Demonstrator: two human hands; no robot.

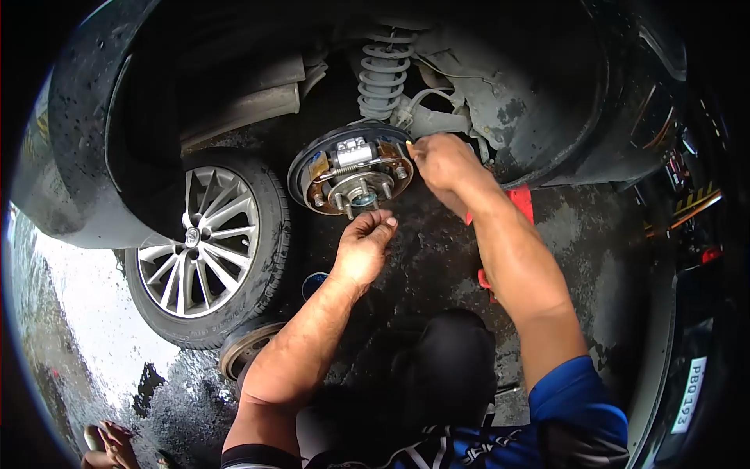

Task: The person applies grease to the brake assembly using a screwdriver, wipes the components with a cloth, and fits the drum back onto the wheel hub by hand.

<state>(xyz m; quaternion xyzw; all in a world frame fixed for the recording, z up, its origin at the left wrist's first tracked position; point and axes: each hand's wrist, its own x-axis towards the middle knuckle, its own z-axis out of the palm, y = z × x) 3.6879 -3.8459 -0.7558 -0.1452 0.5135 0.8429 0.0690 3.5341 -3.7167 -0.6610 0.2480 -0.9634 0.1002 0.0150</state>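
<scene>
An open drum brake assembly (351, 173) sits under the car's wheel arch. Its silver wheel cylinder (354, 151), brake shoes, a small spring and the hub with several studs are exposed. My left hand (364, 248) is just below the hub, fingers curled and pressed together near the lower studs. Whatever those fingers hold, if anything, is hidden. At the right edge of the backing plate, my right hand (444, 162) is closed with its fingertips pinched. A small yellowish tip shows at these fingertips, too small to name.
A wheel with tyre (269, 254) leans at the left, with a brake drum (238, 348) below it. A blue-rimmed container (314, 286) is behind my left forearm. Red objects (519, 205) are beside my right forearm. A coil spring (384, 74) rises above the brake. Another person's limbs (113, 445) show lower left.
</scene>
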